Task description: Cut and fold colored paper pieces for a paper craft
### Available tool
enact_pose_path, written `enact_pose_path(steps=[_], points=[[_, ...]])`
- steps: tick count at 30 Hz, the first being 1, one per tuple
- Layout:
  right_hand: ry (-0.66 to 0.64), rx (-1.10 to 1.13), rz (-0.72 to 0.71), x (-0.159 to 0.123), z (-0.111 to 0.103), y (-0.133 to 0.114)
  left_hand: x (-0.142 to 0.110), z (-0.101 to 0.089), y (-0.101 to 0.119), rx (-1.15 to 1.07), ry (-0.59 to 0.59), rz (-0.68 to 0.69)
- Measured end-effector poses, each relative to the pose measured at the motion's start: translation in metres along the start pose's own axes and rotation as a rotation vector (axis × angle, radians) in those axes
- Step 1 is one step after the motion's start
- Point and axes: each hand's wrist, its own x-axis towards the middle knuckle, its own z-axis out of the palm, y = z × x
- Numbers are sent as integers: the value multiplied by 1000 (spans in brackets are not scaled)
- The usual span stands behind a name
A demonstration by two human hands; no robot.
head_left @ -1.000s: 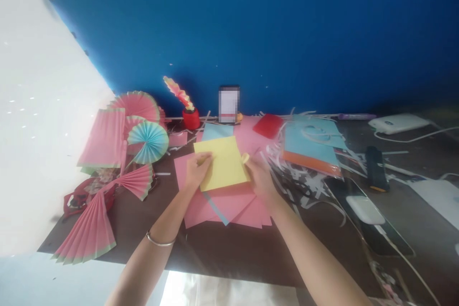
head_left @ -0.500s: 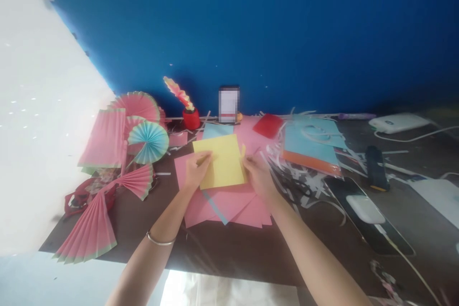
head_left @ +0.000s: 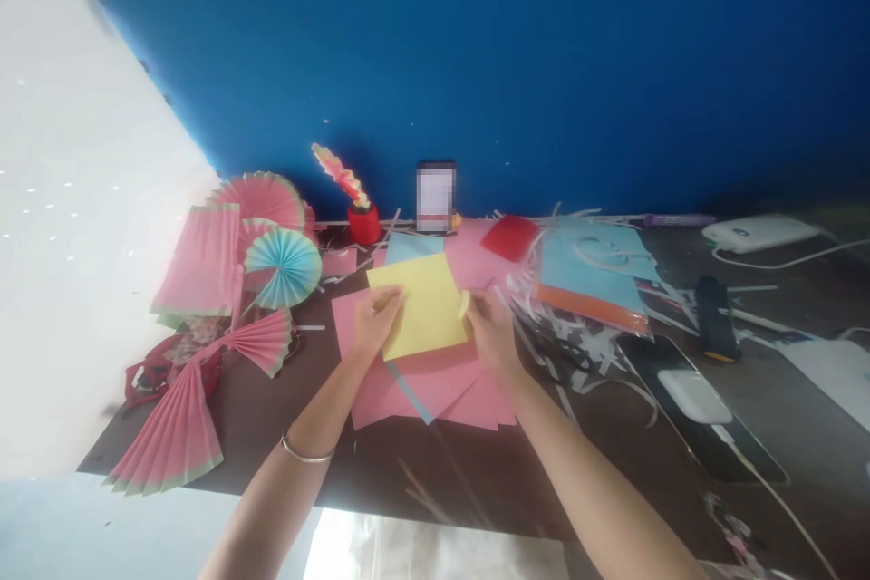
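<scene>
A flat sheet of yellow paper (head_left: 425, 308) is held tilted above a pile of pink sheets (head_left: 401, 403). At the paper's left edge, my left hand (head_left: 377, 319) is closed, pinching it between thumb and fingers. My right hand (head_left: 493, 326) is closed by the right edge, its fingertips on a narrow curled yellow strip (head_left: 464, 304). Whether that strip is still joined to the sheet I cannot tell. A thin blue strip (head_left: 411, 394) crosses the pink sheets below.
Pleated pink paper fans (head_left: 169, 435) and a blue pleated fan (head_left: 280, 269) lie at left. A red pot (head_left: 363, 224) stands behind. Loose white strips (head_left: 598, 349), a pack of blue and orange paper (head_left: 591, 258), a phone (head_left: 740, 453) and cables lie at right.
The narrow strip by my right fingers stood up straight before and now curls lower beside the yellow paper's edge. My right hand has shifted slightly right; my left hand keeps its hold.
</scene>
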Motion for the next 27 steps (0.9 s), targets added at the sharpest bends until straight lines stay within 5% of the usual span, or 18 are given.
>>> enact_pose_path(steps=[13, 27], points=[[-131, 372, 192, 1, 2, -5, 1, -2, -1, -20, 11, -19], [-52, 241, 91, 6, 0, 13, 2, -1, -3, -19, 11, -5]])
